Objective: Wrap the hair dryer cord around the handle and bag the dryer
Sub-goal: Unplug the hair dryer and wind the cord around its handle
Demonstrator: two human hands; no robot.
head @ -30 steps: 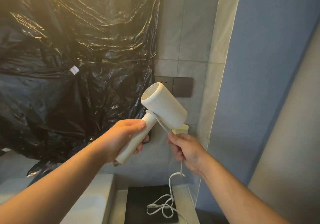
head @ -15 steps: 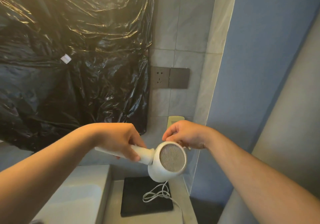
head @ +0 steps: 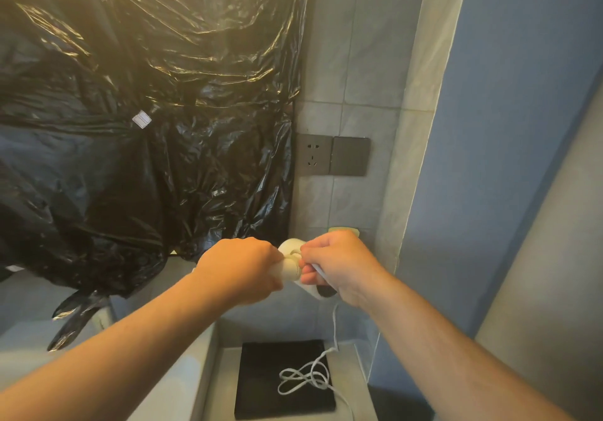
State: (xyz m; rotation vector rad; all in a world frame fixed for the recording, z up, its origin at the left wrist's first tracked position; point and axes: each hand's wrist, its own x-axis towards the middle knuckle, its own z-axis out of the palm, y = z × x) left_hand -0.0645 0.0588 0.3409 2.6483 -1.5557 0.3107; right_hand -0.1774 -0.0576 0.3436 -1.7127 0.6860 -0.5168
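In front of the tiled wall, both hands have come down and together: a second ago the left hand held the dryer up with its barrel high, then tipped it grille-first toward the camera. Now it sits low between the hands, mostly hidden. The left hand grips the handle; the right hand, touching it from the right, pinches the cord against the white body. This looks like the first turn being started, so the wrapping has barely begun. Most of the cord hangs down and lies in a loose tangle on the black pad on the tabletop below. The plug end is out of view, and the socket above stands empty. No bag for the dryer can be picked out. Black plastic hangs crumpled over the far left, but whether it is a bag cannot be told, and nothing shows inside it.
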